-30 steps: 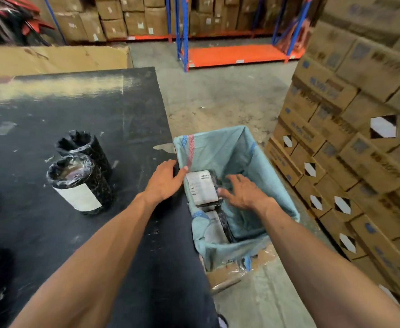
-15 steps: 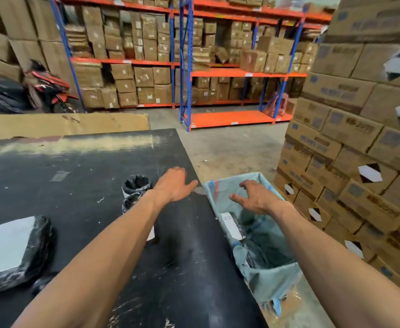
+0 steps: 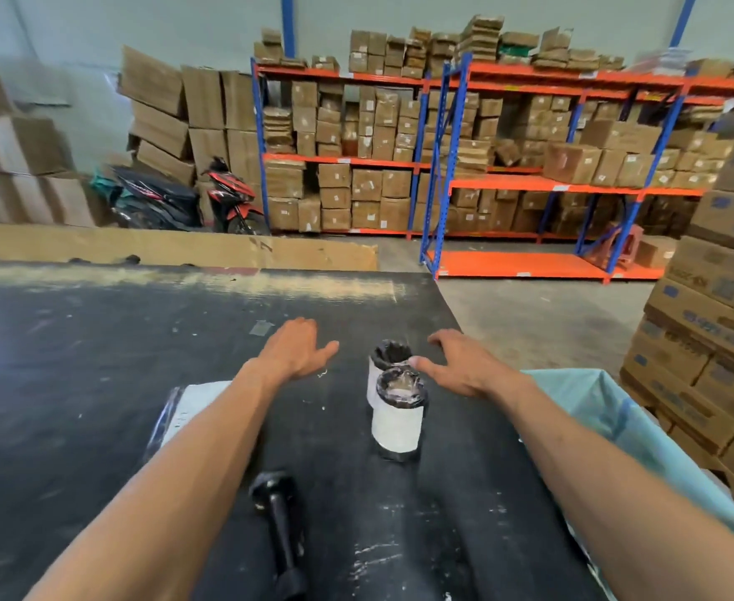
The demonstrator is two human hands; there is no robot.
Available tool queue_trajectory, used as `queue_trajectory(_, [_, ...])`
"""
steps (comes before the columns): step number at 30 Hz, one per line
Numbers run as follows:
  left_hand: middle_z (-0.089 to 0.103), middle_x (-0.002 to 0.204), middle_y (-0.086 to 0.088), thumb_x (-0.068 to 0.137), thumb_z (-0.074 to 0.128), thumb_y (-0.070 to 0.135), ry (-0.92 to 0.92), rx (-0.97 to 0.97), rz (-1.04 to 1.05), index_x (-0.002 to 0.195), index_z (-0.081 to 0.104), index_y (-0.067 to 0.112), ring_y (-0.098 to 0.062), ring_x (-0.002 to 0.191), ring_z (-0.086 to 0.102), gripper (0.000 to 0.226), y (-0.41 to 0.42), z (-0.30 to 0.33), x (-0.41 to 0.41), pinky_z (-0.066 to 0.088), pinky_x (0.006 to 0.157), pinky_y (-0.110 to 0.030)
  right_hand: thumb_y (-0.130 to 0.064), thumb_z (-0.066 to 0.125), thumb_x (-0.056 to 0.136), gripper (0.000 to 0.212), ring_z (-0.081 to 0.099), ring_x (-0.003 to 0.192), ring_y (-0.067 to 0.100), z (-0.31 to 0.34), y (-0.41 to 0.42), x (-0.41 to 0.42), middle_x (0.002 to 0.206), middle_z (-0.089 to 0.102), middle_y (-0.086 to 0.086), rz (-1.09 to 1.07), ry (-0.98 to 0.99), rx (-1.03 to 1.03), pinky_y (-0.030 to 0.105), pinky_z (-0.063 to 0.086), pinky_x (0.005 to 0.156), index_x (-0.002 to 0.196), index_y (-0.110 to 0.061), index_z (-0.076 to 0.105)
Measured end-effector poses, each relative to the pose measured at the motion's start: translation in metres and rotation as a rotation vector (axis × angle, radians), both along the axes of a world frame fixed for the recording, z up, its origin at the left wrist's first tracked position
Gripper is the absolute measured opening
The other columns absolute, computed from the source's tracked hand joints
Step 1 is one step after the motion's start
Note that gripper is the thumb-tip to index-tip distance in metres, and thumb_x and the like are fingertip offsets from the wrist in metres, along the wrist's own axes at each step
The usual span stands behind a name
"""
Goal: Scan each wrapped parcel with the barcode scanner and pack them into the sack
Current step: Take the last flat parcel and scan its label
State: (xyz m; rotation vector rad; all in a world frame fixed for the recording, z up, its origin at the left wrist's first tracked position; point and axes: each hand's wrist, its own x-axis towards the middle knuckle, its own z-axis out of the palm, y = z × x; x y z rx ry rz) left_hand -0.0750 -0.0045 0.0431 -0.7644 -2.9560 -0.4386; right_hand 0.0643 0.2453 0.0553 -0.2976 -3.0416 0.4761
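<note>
Head view: your left hand (image 3: 292, 350) hovers over the table (image 3: 96, 362), fingers relaxed, holding nothing. Your right hand (image 3: 460, 365) is likewise released, thumb beside the far parcel (image 3: 388, 355). A near parcel (image 3: 398, 420) stands at its 6 o'clock. Scanner (image 3: 279, 527) lies at 7 o'clock of that parcel; sack (image 3: 595, 409) at 3 o'clock.

2 parcels (image 3: 396, 420) on table (image 3: 96, 362) ctr | scanner (image 3: 279, 520), prob., front-left | sack (image 3: 595, 401) off right edge

Probably a warehouse: racks (image 3: 456, 167) stacked with blurry cartons (image 3: 382, 136).
</note>
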Motion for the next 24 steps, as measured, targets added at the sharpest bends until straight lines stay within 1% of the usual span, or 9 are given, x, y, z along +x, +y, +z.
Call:
queue_trajectory(2, [0.057, 0.138, -0.020, 0.100, 0.051, 0.052, -0.022, -0.007, 0.065, 0.134, 0.055, -0.001, -0.035, 0.127, 0.054, 0.063, -0.035, -0.007, -0.003, 0.045, 0.105, -0.042, -0.060, 0.059, 0.099, 0.061, 0.059, 0.123, 0.027, 0.000, -0.031, -0.012, 0.132, 0.061, 0.010, 0.055, -0.004, -0.021, 0.034, 0.043, 0.099, 0.135, -0.011, 0.059])
queue_trajectory(4, [0.059, 0.134, -0.021, 0.100, 0.051, 0.050, -0.038, -0.022, 0.119, 0.130, 0.058, -0.001, -0.036, 0.122, 0.057, 0.060, -0.066, -0.015, -0.005, 0.048, 0.100, -0.039, -0.063, 0.058, 0.097, 0.042, 0.060, 0.095, 0.019, -0.002, -0.060, -0.021, 0.102, 0.059, -0.001, 0.111, 0.000, -0.044, 0.034, 0.043, 0.085, 0.106, -0.023, 0.063])
queue_trajectory(5, [0.061, 0.130, -0.021, 0.101, 0.050, 0.050, -0.052, -0.036, 0.146, 0.125, 0.060, -0.002, -0.036, 0.118, 0.059, 0.058, -0.082, -0.020, -0.004, 0.048, 0.096, -0.039, -0.065, 0.056, 0.097, 0.040, 0.061, 0.098, 0.016, -0.004, -0.075, -0.025, 0.106, 0.060, -0.004, 0.156, -0.016, -0.055, 0.034, 0.044, 0.090, 0.109, -0.027, 0.062])
queue_trajectory(8, [0.061, 0.126, -0.022, 0.102, 0.049, 0.049, -0.085, -0.082, 0.230, 0.118, 0.060, -0.002, -0.038, 0.116, 0.058, 0.055, -0.121, -0.037, -0.003, 0.047, 0.093, -0.041, -0.067, 0.051, 0.099, 0.075, 0.049, 0.141, 0.022, -0.014, -0.119, -0.032, 0.154, 0.050, 0.004, 0.251, -0.075, -0.031, 0.039, 0.039, 0.116, 0.153, -0.014, 0.046])
queue_trajectory(12, [0.061, 0.128, -0.023, 0.100, 0.049, 0.054, -0.112, -0.066, 0.344, 0.119, 0.060, -0.002, -0.039, 0.117, 0.057, 0.060, -0.156, -0.070, -0.005, 0.048, 0.094, -0.043, -0.071, 0.051, 0.097, 0.081, 0.052, 0.139, 0.024, -0.045, -0.166, -0.038, 0.153, 0.054, 0.006, 0.310, -0.220, -0.044, 0.040, 0.043, 0.114, 0.154, -0.013, 0.045])
queue_trajectory(14, [0.057, 0.136, -0.021, 0.098, 0.047, 0.060, -0.110, -0.049, 0.396, 0.131, 0.055, 0.000, -0.038, 0.124, 0.054, 0.068, -0.164, -0.089, -0.003, 0.045, 0.101, -0.044, -0.075, 0.051, 0.095, 0.086, 0.052, 0.139, 0.025, -0.064, -0.184, -0.037, 0.153, 0.054, 0.007, 0.310, -0.299, -0.051, 0.042, 0.043, 0.115, 0.154, -0.013, 0.046])
queue_trajectory(17, [0.041, 0.151, -0.022, 0.094, 0.045, 0.071, -0.172, -0.045, 0.452, 0.152, 0.037, 0.013, -0.041, 0.139, 0.038, 0.082, -0.166, -0.114, -0.001, 0.028, 0.116, -0.054, -0.081, 0.050, 0.090, 0.094, 0.051, 0.140, 0.027, -0.089, -0.199, -0.034, 0.154, 0.052, 0.009, 0.303, -0.372, -0.064, 0.043, 0.044, 0.113, 0.156, -0.016, 0.041])
queue_trajectory(20, [0.023, 0.159, -0.020, 0.086, 0.042, 0.083, -0.296, -0.030, 0.502, 0.158, 0.028, 0.037, -0.046, 0.145, 0.025, 0.087, -0.163, -0.125, -0.003, 0.013, 0.117, -0.065, -0.082, 0.053, 0.089, 0.093, 0.048, 0.142, 0.028, -0.100, -0.207, -0.027, 0.155, 0.048, 0.009, 0.279, -0.440, -0.115, 0.043, 0.042, 0.111, 0.158, -0.023, 0.036])
queue_trajectory(24, [0.022, 0.157, -0.019, 0.073, 0.053, 0.090, -0.402, 0.078, 0.541, 0.156, 0.025, 0.048, -0.047, 0.138, 0.035, 0.097, -0.165, -0.128, -0.015, 0.032, 0.114, -0.058, -0.080, 0.064, 0.081, 0.096, 0.053, 0.135, 0.028, -0.116, -0.214, -0.020, 0.152, 0.043, 0.007, 0.192, -0.454, -0.231, 0.040, 0.050, 0.105, 0.157, -0.032, 0.033])
